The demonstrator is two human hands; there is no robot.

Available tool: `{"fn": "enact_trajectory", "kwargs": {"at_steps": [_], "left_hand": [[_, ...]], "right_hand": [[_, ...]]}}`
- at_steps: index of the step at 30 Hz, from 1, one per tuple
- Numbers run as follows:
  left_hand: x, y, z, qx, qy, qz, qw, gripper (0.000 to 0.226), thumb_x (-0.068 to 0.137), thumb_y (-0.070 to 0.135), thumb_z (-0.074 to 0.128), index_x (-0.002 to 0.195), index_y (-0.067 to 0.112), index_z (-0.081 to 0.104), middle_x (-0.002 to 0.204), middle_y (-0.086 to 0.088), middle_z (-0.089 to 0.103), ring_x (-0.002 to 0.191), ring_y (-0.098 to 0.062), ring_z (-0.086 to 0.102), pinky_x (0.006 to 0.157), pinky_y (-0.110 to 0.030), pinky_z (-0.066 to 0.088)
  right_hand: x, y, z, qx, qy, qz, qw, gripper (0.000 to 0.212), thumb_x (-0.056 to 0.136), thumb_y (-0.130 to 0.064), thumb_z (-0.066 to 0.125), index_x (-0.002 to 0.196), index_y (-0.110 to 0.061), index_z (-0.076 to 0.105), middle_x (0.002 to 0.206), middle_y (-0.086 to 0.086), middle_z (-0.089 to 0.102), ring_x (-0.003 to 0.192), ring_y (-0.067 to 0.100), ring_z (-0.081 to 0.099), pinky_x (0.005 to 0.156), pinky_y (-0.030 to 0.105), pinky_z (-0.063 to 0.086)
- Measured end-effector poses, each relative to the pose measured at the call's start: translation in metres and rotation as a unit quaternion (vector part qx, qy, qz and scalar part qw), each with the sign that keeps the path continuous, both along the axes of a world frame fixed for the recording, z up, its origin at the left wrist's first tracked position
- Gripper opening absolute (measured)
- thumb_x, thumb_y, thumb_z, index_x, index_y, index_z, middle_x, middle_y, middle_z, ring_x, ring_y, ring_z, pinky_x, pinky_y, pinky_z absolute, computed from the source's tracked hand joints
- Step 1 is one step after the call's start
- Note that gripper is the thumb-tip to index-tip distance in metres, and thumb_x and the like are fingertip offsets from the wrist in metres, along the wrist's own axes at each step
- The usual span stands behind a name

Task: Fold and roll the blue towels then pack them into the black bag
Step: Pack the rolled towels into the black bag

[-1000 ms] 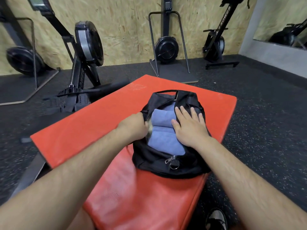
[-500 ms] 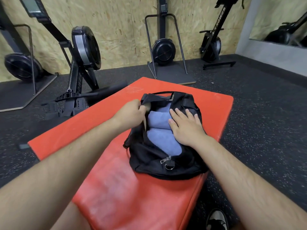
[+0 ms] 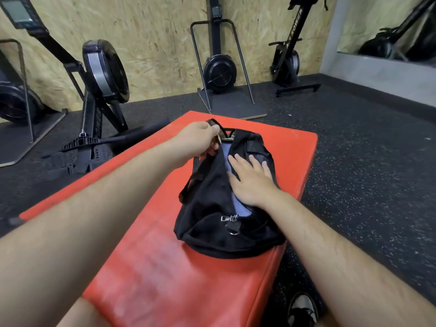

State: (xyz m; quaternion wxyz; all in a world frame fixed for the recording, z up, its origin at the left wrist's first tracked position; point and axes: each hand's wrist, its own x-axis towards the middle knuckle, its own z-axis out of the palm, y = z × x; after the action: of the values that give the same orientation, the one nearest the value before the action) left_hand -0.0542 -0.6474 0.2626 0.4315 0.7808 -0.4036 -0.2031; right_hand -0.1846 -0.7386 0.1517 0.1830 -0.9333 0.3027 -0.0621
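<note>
Our left hand (image 3: 205, 140) has its grip closed, thumb and fingers pinching the far left lip of the black bag (image 3: 207, 208) and holding it up over the opening. Our right hand (image 3: 250, 180) lies flat with straight fingers, pressing the blue towels (image 3: 226, 159) down inside, where only a narrow strip of blue shows. The bag rests on the red worktop (image 3: 153, 267), its long axis running away from us. We judge zipping comes next. The zip pull (image 3: 230, 218) sits at the near end, just beside the right wrist and well apart from the left hand.

Even indoor light, soft shadows, wide-angle bending, slight blur
</note>
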Motion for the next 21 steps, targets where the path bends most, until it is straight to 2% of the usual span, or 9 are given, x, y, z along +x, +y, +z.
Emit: {"fn": "enact_trajectory", "kwargs": {"at_steps": [1,3,4,6,7,9,12,16,21], "left_hand": [[-0.001,0.003,-0.014,0.01,-0.053,-0.029,0.998,0.029,0.106,0.022,0.041,0.088,0.013,0.062,0.082,0.002,0.064,0.072,-0.01,0.057,0.069,-0.025,0.041],[-0.001,0.01,-0.052,0.046,-0.167,-0.091,0.981,0.029,0.107,0.022,0.039,0.117,0.014,0.065,0.115,0.002,0.063,0.108,-0.01,0.057,0.096,-0.02,0.036],[-0.001,0.013,-0.07,0.074,-0.214,-0.113,0.968,0.034,0.107,0.025,0.04,0.133,0.015,0.059,0.134,0.001,0.057,0.128,-0.014,0.049,0.11,-0.024,0.029],[-0.002,0.014,-0.095,0.121,-0.277,-0.105,0.947,0.048,0.107,0.035,0.036,0.153,0.022,0.038,0.161,0.005,0.032,0.151,-0.016,0.021,0.122,-0.035,0.008],[-0.002,0.012,-0.102,0.129,-0.294,-0.091,0.943,0.052,0.107,0.038,0.032,0.157,0.024,0.027,0.165,0.008,0.02,0.154,-0.014,0.009,0.123,-0.036,0.0],[-0.004,0.011,-0.112,0.135,-0.329,-0.069,0.932,0.056,0.107,0.042,0.027,0.16,0.026,0.015,0.167,0.01,0.007,0.154,-0.012,0.0,0.123,-0.036,-0.006],[-0.006,0.014,-0.13,0.137,-0.375,-0.056,0.915,0.059,0.107,0.045,0.022,0.161,0.026,0.007,0.168,0.007,0.002,0.154,-0.013,-0.003,0.124,-0.037,-0.007],[-0.008,0.015,-0.141,0.164,-0.403,-0.054,0.899,0.06,0.106,0.044,0.016,0.161,0.023,0.001,0.168,0.004,-0.003,0.154,-0.016,-0.008,0.125,-0.039,-0.007],[-0.018,0.019,-0.135,0.187,-0.387,-0.062,0.901,0.061,0.107,0.042,0.015,0.159,0.021,-0.007,0.167,-0.002,-0.014,0.153,-0.019,-0.016,0.124,-0.04,-0.011]], "right_hand": [[0.001,0.003,-0.001,-0.012,-0.007,-0.004,1.0,0.058,0.105,-0.046,0.021,0.16,-0.035,0.008,0.168,-0.013,0.002,0.155,0.024,-0.004,0.124,0.051,-0.007],[0.002,0.005,-0.001,-0.021,-0.022,-0.004,1.0,0.056,0.105,-0.036,0.022,0.16,-0.031,0.011,0.168,-0.013,0.005,0.155,0.023,-0.002,0.124,0.05,-0.006],[0.001,0.003,-0.001,-0.016,-0.035,0.001,0.999,0.055,0.106,-0.032,0.023,0.16,-0.029,0.013,0.168,-0.013,0.007,0.155,0.021,-0.001,0.124,0.048,-0.006],[-0.005,-0.002,-0.004,0.007,-0.082,0.023,0.996,0.053,0.108,-0.027,0.026,0.16,-0.025,0.018,0.168,-0.013,0.01,0.155,0.015,-0.002,0.125,0.04,-0.007],[-0.011,-0.005,-0.005,0.02,-0.103,0.036,0.994,0.053,0.108,-0.027,0.029,0.16,-0.026,0.019,0.168,-0.013,0.009,0.155,0.012,-0.003,0.125,0.038,-0.008],[-0.024,-0.007,-0.007,0.03,-0.107,0.049,0.993,0.054,0.108,-0.031,0.031,0.16,-0.032,0.017,0.167,-0.016,0.003,0.154,0.01,-0.01,0.124,0.035,-0.011],[-0.031,0.0,-0.014,-0.025,-0.043,0.023,0.998,0.057,0.108,-0.043,0.025,0.16,-0.039,0.004,0.167,-0.015,-0.01,0.153,0.015,-0.019,0.124,0.038,-0.01],[-0.014,0.015,-0.032,-0.121,0.004,-0.029,0.992,0.059,0.107,-0.04,0.018,0.16,-0.034,-0.008,0.168,-0.003,-0.015,0.153,0.026,-0.021,0.125,0.046,-0.004],[-0.017,0.014,-0.027,-0.106,0.01,-0.01,0.994,0.059,0.107,-0.037,0.021,0.16,-0.033,-0.006,0.168,-0.003,-0.014,0.153,0.027,-0.021,0.125,0.046,-0.003]]}}
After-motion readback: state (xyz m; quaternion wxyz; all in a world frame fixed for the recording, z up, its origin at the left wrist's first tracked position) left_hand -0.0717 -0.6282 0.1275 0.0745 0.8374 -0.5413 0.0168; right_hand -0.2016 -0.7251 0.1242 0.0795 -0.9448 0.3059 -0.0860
